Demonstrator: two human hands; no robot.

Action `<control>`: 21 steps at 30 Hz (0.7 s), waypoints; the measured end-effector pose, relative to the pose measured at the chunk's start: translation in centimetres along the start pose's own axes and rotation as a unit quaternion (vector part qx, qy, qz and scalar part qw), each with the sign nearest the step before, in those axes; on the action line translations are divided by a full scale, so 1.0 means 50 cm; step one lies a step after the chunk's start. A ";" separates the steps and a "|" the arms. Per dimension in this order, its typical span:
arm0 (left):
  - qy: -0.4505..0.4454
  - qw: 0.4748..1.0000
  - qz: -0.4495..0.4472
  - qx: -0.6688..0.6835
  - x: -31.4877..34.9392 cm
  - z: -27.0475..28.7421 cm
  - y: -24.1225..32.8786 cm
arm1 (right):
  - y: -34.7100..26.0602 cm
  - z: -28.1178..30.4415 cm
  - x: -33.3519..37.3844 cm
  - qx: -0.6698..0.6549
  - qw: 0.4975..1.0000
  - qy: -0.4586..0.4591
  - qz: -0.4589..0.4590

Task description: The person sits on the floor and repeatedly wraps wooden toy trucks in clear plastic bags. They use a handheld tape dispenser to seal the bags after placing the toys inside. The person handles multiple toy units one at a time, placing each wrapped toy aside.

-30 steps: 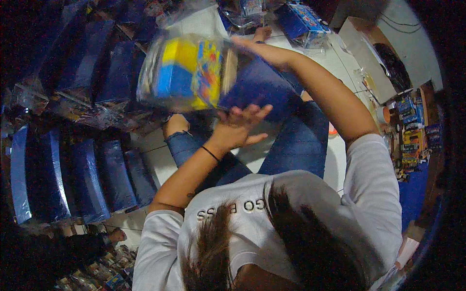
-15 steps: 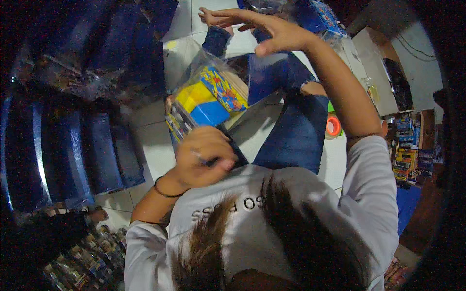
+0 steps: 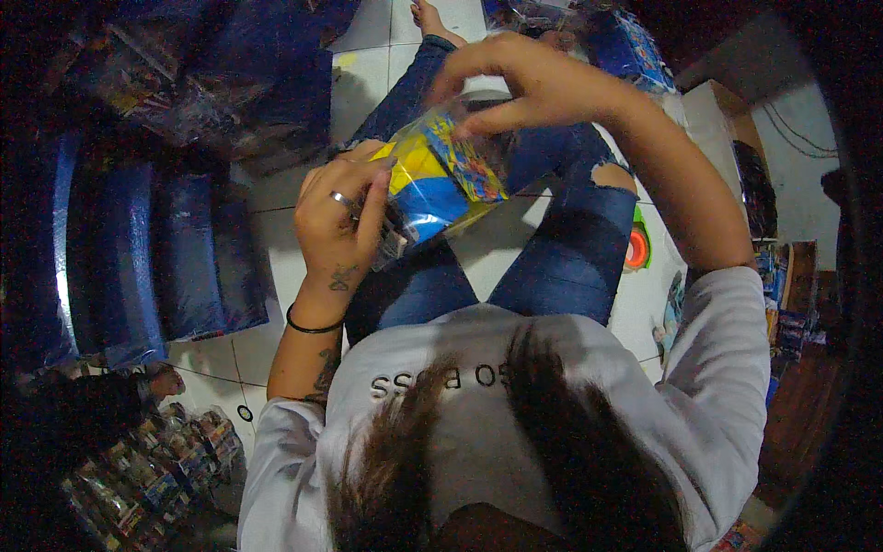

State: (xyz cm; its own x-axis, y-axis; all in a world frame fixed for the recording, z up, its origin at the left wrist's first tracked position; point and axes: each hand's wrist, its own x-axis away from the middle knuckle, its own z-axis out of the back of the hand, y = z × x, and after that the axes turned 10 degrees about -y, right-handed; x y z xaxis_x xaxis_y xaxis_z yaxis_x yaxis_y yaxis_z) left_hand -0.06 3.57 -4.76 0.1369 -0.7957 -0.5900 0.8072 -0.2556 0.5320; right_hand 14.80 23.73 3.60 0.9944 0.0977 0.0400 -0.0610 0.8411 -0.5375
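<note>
A clear plastic bag [image 3: 426, 219] is held above my lap, tilted, with yellow and blue pieces and a colourful printed packet [image 3: 475, 167] inside. My left hand [image 3: 340, 207], with a ring on one finger, grips the bag's left side between thumb and fingers. Over the bag's upper end is my right hand [image 3: 529, 85], its fingers curved and apart from the thumb. The thumb tip comes close to the bag's top edge; whether it touches the plastic I cannot tell. Slight blur softens the right fingers.
My legs in ripped jeans [image 3: 561, 248] spread over white floor tiles [image 3: 363, 83]. An orange and green tape roll [image 3: 636, 247] lies beside my right leg. Dark blue plastic-wrapped packs [image 3: 189, 267] line the left. Several small packages [image 3: 161, 474] sit at lower left, and a box [image 3: 713, 115] stands at right.
My left hand has moved up and left from near my waist and taken hold of the bag. My right hand has come down from above, nearer the bag's top. The bag has shifted right.
</note>
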 end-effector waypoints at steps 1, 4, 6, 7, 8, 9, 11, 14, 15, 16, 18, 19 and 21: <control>0.013 1.000 -0.016 -0.004 -0.007 0.001 0.002 | 0.006 -0.004 -0.003 -0.018 1.000 0.009 0.009; 0.042 0.988 0.054 0.136 -0.040 -0.001 0.006 | 0.003 0.005 -0.019 -0.047 0.998 -0.008 -0.046; 0.004 0.971 0.102 0.218 -0.063 0.001 0.007 | -0.009 0.014 -0.031 -0.100 0.993 -0.006 -0.064; -0.002 0.957 0.100 0.271 -0.073 0.003 0.006 | -0.018 0.015 -0.038 -0.138 0.988 0.006 -0.065; -0.022 0.945 0.148 0.290 -0.081 0.005 0.004 | -0.024 0.016 -0.045 -0.174 0.982 0.020 -0.067; -0.028 0.932 0.168 0.320 -0.087 0.007 0.001 | -0.032 0.012 -0.052 -0.178 0.980 0.054 -0.073; -0.042 0.908 0.186 0.372 -0.094 0.008 -0.006 | -0.043 0.004 -0.065 0.046 0.955 0.285 0.075; -0.041 0.882 0.200 0.424 -0.095 0.005 -0.014 | -0.053 0.001 -0.071 0.193 0.934 0.261 0.146; -0.028 0.878 0.207 0.430 -0.095 0.002 -0.015 | -0.050 0.007 -0.066 0.191 0.971 0.116 0.082; -0.020 0.873 0.204 0.443 -0.096 0.001 -0.016 | -0.051 0.016 -0.062 0.185 0.982 -0.032 0.016; -0.047 0.920 0.155 0.357 -0.100 0.001 -0.017 | -0.042 0.035 -0.051 0.036 0.997 0.014 0.068; -0.062 0.938 0.127 0.317 -0.102 0.002 -0.017 | -0.035 0.044 -0.047 -0.014 0.998 -0.017 0.054; -0.090 0.940 0.125 0.305 -0.107 0.008 -0.017 | -0.022 0.055 -0.047 -0.042 0.997 -0.050 0.046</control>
State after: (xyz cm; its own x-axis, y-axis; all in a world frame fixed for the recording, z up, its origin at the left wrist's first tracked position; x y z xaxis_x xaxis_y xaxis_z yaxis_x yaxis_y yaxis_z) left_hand -1.71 7.82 -1.84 0.1351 -0.9384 -0.3179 0.2754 -0.2726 0.9219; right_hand 12.32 24.02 6.43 0.9710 0.2292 0.0682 -0.1407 0.7783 -0.6119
